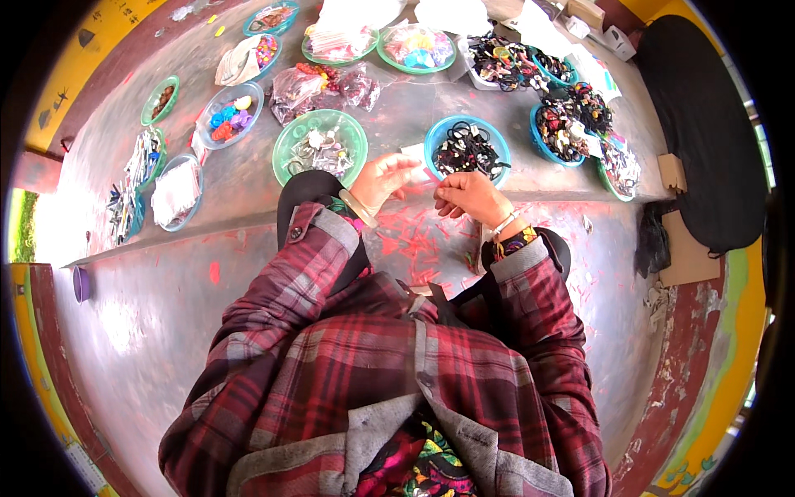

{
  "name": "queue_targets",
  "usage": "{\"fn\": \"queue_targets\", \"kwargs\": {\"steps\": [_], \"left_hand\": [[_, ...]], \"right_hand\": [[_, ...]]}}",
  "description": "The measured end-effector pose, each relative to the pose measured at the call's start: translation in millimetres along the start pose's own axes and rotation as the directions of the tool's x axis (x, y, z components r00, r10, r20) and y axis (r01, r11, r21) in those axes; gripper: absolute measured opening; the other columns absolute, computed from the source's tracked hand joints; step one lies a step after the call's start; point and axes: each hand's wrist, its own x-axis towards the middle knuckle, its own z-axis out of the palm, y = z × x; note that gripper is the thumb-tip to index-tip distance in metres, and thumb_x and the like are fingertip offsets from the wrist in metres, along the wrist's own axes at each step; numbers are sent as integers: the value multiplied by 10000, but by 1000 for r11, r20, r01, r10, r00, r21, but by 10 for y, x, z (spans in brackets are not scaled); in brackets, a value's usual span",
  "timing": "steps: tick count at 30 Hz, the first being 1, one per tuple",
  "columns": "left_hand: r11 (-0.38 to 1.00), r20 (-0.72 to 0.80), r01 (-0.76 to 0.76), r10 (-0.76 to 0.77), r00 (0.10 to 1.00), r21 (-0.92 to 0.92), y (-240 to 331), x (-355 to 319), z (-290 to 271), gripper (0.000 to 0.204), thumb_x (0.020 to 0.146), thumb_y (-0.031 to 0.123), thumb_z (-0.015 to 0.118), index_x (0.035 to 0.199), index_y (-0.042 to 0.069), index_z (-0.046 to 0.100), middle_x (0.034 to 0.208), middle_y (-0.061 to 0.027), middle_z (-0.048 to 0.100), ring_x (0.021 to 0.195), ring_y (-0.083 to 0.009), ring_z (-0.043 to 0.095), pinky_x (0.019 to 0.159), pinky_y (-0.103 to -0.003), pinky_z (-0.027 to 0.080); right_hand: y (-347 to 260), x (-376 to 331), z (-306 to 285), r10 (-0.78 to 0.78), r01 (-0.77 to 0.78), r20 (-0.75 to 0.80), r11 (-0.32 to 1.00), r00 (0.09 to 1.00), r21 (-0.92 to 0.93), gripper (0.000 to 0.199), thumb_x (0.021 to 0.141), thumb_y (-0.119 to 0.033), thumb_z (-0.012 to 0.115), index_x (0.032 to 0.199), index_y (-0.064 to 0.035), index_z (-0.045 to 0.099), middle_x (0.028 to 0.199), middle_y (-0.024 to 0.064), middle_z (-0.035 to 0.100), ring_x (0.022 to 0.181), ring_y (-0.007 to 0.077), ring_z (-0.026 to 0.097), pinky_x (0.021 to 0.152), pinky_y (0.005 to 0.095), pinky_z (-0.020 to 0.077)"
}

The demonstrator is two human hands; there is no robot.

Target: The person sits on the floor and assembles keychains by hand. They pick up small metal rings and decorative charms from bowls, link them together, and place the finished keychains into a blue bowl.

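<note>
My left hand [383, 180] is closed in a pinch, thumb and fingers pointing right. A small pinkish strip [431, 176] spans the gap between its fingertips and those of my right hand [474, 199]. The right fingers are curled and pinched on the strip's other end. A green basin [280, 157] with white and clear small pieces is just left of my left hand. Behind my right hand stands a blue basin [430, 142] filled with dark hair ties [465, 151]. A white piece of card or paper [412, 151] shows behind the left fingertips.
Red scraps [414, 248] litter the floor below my hands. More basins of small goods stand on the raised ledge, including a blue one [207, 132] at left and another blue one [542, 149] at right. Plastic bags [306, 91] lie behind. A purple cup [81, 284] sits far left.
</note>
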Motion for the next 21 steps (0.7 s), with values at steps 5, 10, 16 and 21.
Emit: {"fn": "queue_targets", "kwargs": {"steps": [5, 10, 16, 21], "left_hand": [[984, 187, 179, -179, 966, 14, -144, 22, 24, 214, 827, 175, 563, 956, 4, 563, 859, -76, 623, 755, -163, 628, 485, -202, 442], [946, 10, 242, -246, 969, -217, -272, 65, 42, 183, 833, 171, 555, 942, 25, 547, 860, -90, 620, 759, -171, 624, 490, -206, 443], [891, -11, 216, -240, 971, -400, -284, 99, -42, 156, 840, 188, 552, 910, 49, 543, 889, -94, 612, 792, -171, 613, 488, -190, 417], [891, 10, 326, -341, 940, -316, -194, 48, 37, 169, 823, 186, 577, 910, 44, 551, 899, -80, 617, 822, -160, 599, 458, -180, 385]], "right_hand": [[181, -55, -18, -36, 50, -107, 990, 994, 134, 177, 841, -174, 523, 824, -10, 587, 756, 54, 618, 658, 129, 606, 553, 227, 467], [264, -8, 98, -28, 80, -197, 962, 980, 261, 164, 815, -197, 570, 847, -39, 606, 767, 38, 622, 690, 113, 588, 613, 229, 444], [308, 40, 234, 9, 42, -163, 951, 987, 305, 241, 785, -207, 586, 923, -16, 637, 744, 21, 619, 679, 98, 571, 589, 218, 411], [258, 27, 235, -10, 98, -232, 923, 973, 372, 158, 790, -163, 593, 837, -25, 656, 708, 43, 633, 619, 87, 550, 570, 209, 406]]}}
